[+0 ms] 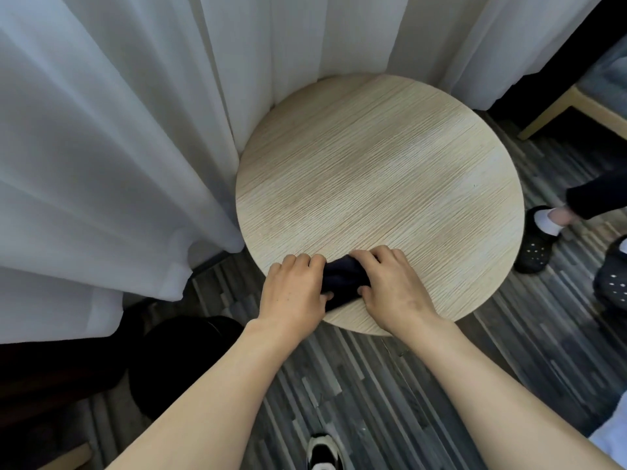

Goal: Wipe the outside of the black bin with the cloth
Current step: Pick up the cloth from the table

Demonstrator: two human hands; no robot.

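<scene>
A dark navy cloth (pixel 342 278) lies bunched on the near edge of a round light-wood table (pixel 380 184). My left hand (pixel 293 293) grips its left side and my right hand (pixel 390 286) grips its right side, fingers curled over the fabric. Most of the cloth is hidden between my hands. The black bin (pixel 183 364) stands on the floor at the lower left, under my left forearm, beside the curtain; only its dark round body shows.
White curtains (pixel 118 130) hang at the left and behind the table. Another person's feet in dark clogs (pixel 536 245) stand at the right. A wooden chair leg (pixel 549 113) shows at the upper right. My own shoe (pixel 324 452) is below on the striped floor.
</scene>
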